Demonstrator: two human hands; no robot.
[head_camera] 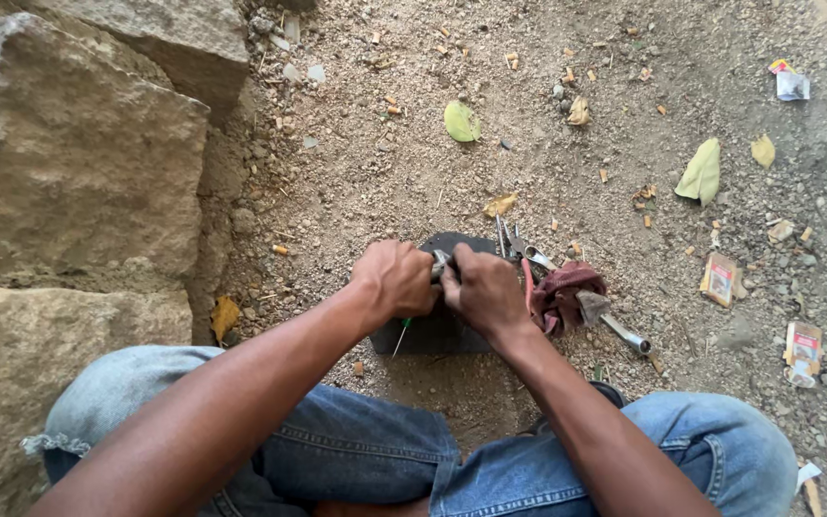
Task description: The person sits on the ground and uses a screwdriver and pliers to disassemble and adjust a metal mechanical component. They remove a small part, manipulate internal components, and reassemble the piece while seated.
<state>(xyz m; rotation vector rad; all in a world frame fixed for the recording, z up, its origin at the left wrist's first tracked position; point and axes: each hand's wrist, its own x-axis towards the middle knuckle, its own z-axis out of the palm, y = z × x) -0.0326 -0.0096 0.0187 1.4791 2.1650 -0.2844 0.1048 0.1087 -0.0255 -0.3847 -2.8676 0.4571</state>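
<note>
A: What fills the frame, biggest first?

B: The ground (547, 134) — sandy dirt strewn with butts, leaves and scraps. Then the stone blocks (69, 163) down the left side, and the person's jeans (356, 450) along the bottom edge.

A: And the work itself?

B: Dead centre, on a dark slab (437, 330) lying in the dirt. Both hands meet over its upper edge. The left hand (394, 280) has its fingers curled tight round a small metal part (440, 262); the right hand (483, 287) pinches the same piece from the other side, fingers closed on it.

A: Tools?

B: Right of centre: a reddish rag (567, 292), pliers (514, 244) just above it, and a metal rod (624, 333) poking out lower right of the rag. A thin green-handled tool (401, 337) sticks out below the left hand; I cannot tell whether that hand holds it.

A: How far along?

B: Mid-way, I'd judge — the part is gripped and being worked, with the pliers and rod lying untouched beside the slab. What is finished on the part I cannot tell; the hands hide most of it.
</note>
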